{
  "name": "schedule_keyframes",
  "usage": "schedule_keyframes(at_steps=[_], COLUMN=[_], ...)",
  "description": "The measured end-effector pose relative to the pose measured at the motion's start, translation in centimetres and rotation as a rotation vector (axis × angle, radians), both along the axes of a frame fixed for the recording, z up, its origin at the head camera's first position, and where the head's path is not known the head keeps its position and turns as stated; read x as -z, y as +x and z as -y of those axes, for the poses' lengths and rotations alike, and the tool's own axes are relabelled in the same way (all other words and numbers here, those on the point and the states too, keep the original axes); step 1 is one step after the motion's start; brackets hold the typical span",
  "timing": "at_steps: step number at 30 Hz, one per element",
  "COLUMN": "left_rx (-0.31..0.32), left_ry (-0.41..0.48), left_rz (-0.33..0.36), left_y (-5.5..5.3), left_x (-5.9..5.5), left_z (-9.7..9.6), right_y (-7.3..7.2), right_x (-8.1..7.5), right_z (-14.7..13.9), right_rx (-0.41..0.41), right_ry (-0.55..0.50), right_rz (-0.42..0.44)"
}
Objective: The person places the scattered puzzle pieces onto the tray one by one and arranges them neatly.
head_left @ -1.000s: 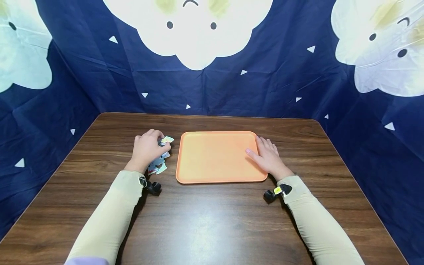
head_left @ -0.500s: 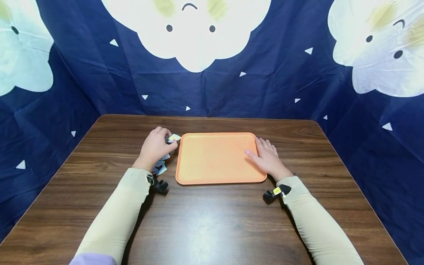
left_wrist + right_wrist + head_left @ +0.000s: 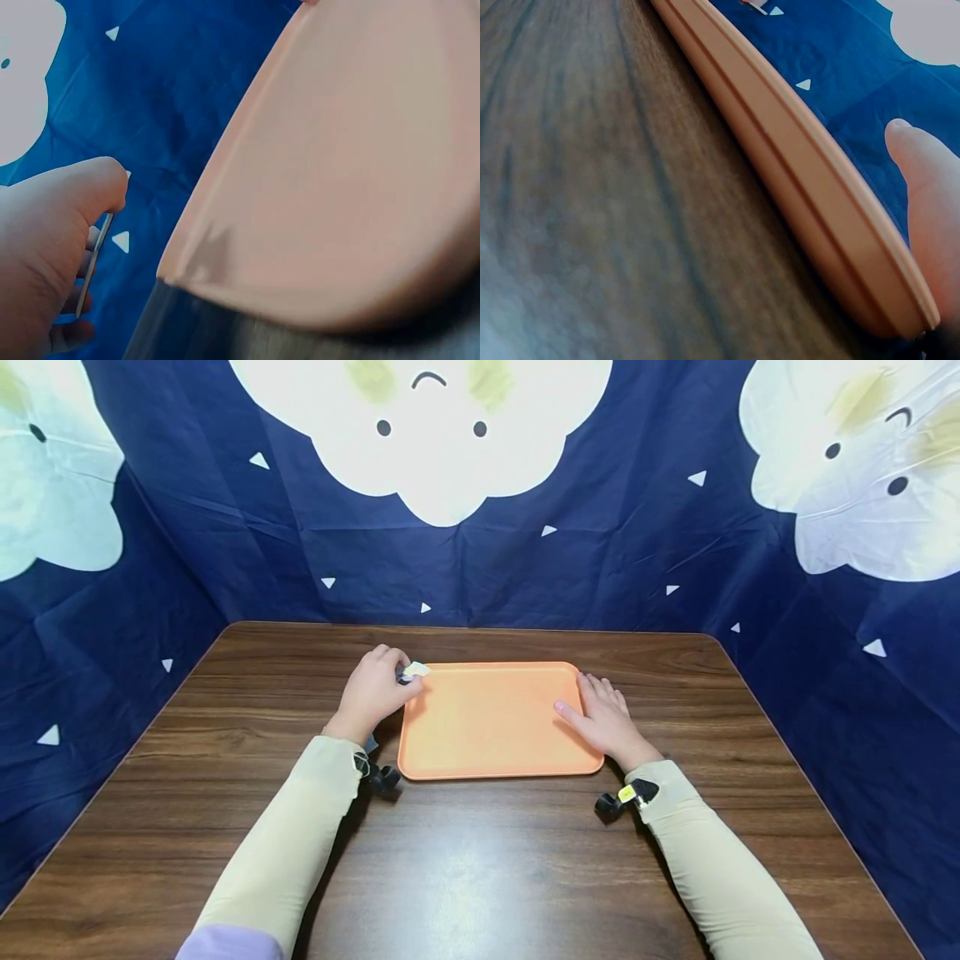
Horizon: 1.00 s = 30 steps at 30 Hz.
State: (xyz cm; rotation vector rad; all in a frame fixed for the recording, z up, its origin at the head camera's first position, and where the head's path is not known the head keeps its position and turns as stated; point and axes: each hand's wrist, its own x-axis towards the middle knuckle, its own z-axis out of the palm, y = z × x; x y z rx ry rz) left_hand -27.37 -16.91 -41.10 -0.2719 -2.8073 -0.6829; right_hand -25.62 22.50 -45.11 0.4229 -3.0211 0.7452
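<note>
My left hand point(image 3: 375, 691) pinches a thin, pale puzzle piece point(image 3: 416, 670) between thumb and fingers, over the far left corner of the orange tray point(image 3: 491, 718). Seen edge-on in the left wrist view, the puzzle piece point(image 3: 94, 266) is flat and sits clear of the tray. My right hand point(image 3: 606, 717) rests on the tray's right rim, fingers extended and thumb over the inside. The right wrist view shows the tray's outer side wall point(image 3: 795, 172) and my right thumb point(image 3: 926, 172). Part of a loose bluish piece point(image 3: 371, 743) shows beside my left wrist, which hides what lies behind it.
The tray lies flat on a brown wooden table point(image 3: 465, 852). A dark blue curtain point(image 3: 465, 568) with white clouds and small triangles closes off the back and sides. A small black camera point(image 3: 386, 778) juts from my left wrist, another point(image 3: 611, 807) from my right.
My left hand has carried the puzzle piece rightward from the loose pieces to the tray's corner. Its wrist now covers most of those pieces. The right hand stays on the rim.
</note>
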Motion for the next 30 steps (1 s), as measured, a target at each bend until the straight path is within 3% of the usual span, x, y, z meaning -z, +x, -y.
schedule_keyframes(at_steps=[8,16,26,30], left_rx=[0.01,0.027,0.043,0.016], left_ry=[0.057,0.12,0.065,0.042], left_rz=[0.001,0.015,-0.006,0.029], left_y=[-0.4,-0.6,-0.9,-0.9], left_x=[-0.1,0.5,0.9,1.2], left_z=[-1.7,-3.4,-5.0,-5.3], right_y=[0.0,-0.1,-0.1,0.0], right_x=[0.1,0.2,0.0,0.0], right_z=[0.0,-0.1,0.0,0.0], right_rx=[0.005,0.002,0.005,0.004], right_ry=[0.002,0.003,0.014,0.013], right_rz=[0.005,0.002,0.0,0.0])
